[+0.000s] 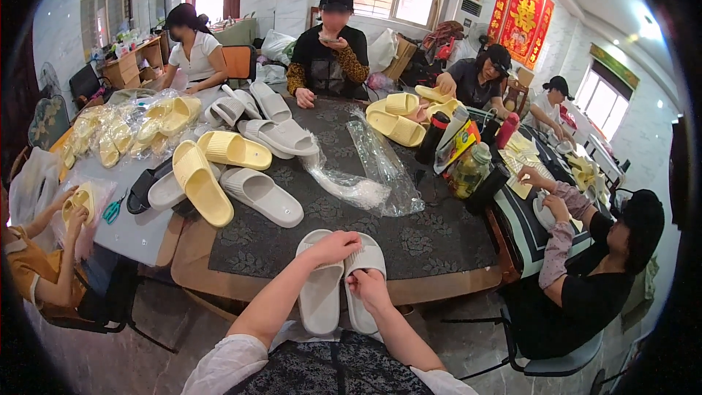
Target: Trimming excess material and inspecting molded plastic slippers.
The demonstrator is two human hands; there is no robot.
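Note:
A pair of light grey slide slippers stands side by side at the near table edge, toes away from me. My left hand (338, 246) lies across the strap of the left slipper (319, 303), its fingers curled down at the inner edges of the two straps. My right hand (369, 289) is closed at the strap opening of the right slipper (374, 257), fingertips tucked at the strap's inner edge. Exactly what the fingertips pinch is partly hidden. Left of my hands lie a grey slipper (262, 195) and a yellow slipper (202, 183).
Clear plastic bags (358, 190) lie mid-table. Yellow slippers (398, 123) sit at the far side, with bottles (472, 172) to the right. Wrapped yellow slippers (172, 115) and teal scissors (112, 211) are at left. Several people work around the tables; one (599, 278) sits close on my right.

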